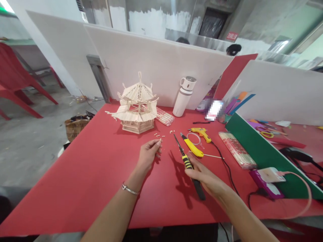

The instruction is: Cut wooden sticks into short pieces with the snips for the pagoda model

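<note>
My left hand point(149, 151) is closed in a pinch above the red table, with a tiny pale piece of wooden stick point(160, 140) between thumb and fingertip. In my right hand point(202, 173) are long-nose pliers point(187, 162) with black and yellow handles, their tips pointing away from me. A few short cut stick pieces point(158, 135) lie just beyond my left fingertips. Behind them stands a pagoda model point(138, 112) built of wooden sticks. A yellow utility knife point(193, 147) lies beside the pliers, close to a yellow glue gun point(202, 133) and a loose stick point(214, 156).
A white flask point(183, 97) stands by the partition point(151, 60). Packs of sticks lie behind the model and at right, where one pack point(237, 149) rests along a green board point(262, 158). A purple power strip point(267, 185) and the glue gun's black cord point(228, 168) occupy the right side.
</note>
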Demonstrator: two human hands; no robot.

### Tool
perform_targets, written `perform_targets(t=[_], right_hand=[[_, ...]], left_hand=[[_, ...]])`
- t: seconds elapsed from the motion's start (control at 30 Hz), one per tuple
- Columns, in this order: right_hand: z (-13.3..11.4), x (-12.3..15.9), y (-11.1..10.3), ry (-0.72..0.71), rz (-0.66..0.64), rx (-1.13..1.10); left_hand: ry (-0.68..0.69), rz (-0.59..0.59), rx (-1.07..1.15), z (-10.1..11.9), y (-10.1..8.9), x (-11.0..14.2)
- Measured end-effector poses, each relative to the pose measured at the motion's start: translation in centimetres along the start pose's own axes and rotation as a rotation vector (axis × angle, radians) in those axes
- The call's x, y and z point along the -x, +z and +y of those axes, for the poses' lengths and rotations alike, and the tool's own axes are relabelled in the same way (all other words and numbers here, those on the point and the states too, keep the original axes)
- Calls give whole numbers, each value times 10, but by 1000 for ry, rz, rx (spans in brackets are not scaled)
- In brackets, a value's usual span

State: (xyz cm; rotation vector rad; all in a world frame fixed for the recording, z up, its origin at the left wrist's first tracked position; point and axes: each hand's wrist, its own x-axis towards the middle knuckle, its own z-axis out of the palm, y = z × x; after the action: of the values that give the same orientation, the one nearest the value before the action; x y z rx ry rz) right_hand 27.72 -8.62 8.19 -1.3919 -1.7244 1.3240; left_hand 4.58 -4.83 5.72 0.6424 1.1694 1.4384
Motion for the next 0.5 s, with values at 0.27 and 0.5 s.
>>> perform_targets(t=[0.27,0.5], right_hand=[[-29,-20,11,-84,-32,298],[-29,-32,14,-113,-48,411]], left_hand=[[63,-45,-103,-3,1,-1],[75,-89,-174,-1,1,-1]])
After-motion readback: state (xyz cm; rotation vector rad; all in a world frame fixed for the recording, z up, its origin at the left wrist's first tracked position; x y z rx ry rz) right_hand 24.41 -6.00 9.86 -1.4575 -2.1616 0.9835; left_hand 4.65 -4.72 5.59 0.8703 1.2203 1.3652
